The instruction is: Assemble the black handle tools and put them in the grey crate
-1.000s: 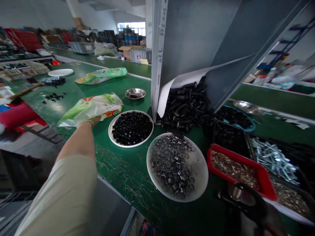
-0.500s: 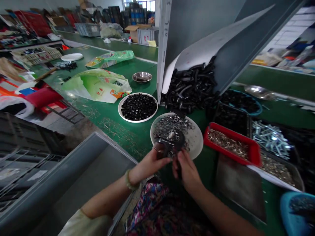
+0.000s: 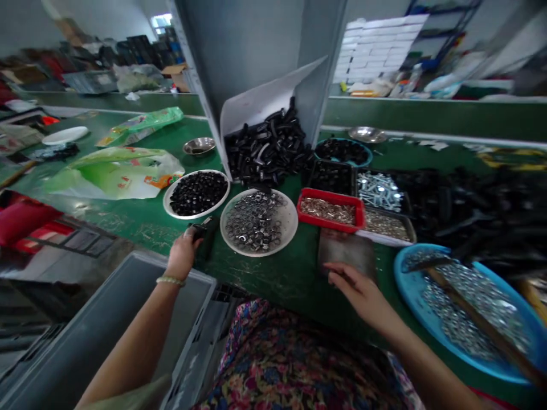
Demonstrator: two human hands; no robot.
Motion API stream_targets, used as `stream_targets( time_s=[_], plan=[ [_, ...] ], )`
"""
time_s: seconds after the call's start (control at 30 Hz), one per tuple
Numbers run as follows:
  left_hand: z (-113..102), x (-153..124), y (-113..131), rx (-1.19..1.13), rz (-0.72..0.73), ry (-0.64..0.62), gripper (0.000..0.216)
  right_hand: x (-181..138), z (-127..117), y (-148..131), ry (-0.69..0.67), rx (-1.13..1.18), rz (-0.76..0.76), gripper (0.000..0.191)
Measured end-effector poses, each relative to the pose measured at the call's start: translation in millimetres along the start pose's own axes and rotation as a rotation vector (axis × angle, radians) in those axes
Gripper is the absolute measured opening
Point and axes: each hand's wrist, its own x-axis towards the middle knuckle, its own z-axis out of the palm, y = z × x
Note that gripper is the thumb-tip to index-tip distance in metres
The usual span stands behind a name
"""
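My left hand (image 3: 183, 254) is closed around a black part (image 3: 204, 231) with metal on it, resting it on the green table (image 3: 265, 279) just left of a white plate of metal rings (image 3: 258, 221). My right hand (image 3: 358, 289) hovers with fingers loosely curled and nothing in them, at the near edge of a flat grey metal block (image 3: 347, 254). A white plate of small black caps (image 3: 196, 193) lies behind my left hand. Black tube pieces (image 3: 267, 149) spill from a grey chute (image 3: 256, 51).
A red tray of small metal parts (image 3: 330, 209) and black trays of screws (image 3: 380, 192) sit right of the plates. A blue basin of metal bits (image 3: 461, 307) with a wooden stick is at the right. A grey crate (image 3: 106, 324) stands below the table edge; green bags (image 3: 115, 171) lie left.
My hands have come apart: the left carried the black part to the left beside the ring plate, the right moved right toward the metal block. The view swung right.
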Motion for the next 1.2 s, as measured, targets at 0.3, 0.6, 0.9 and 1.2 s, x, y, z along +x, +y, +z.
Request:
stream_targets(
  time_s=[0.3,0.6,0.9,1.2],
  plan=[
    [-13,15,32,0.091,-0.055,0.152,0.059,-8,-113,49,0.318,-0.231,0.011,0.024],
    [64,74,392,-0.239,0.903,-0.342,0.026,153,-196,62,0.27,-0.808,0.262,0.032],
    [140,99,496,0.013,0.768,-0.462,0.019,183,-206,69,0.13,-0.934,0.396,0.029],
    [123,90,483,-0.154,0.668,-0.491,0.027,129,-215,76,0.478,-0.458,0.056,0.014]
  ],
)
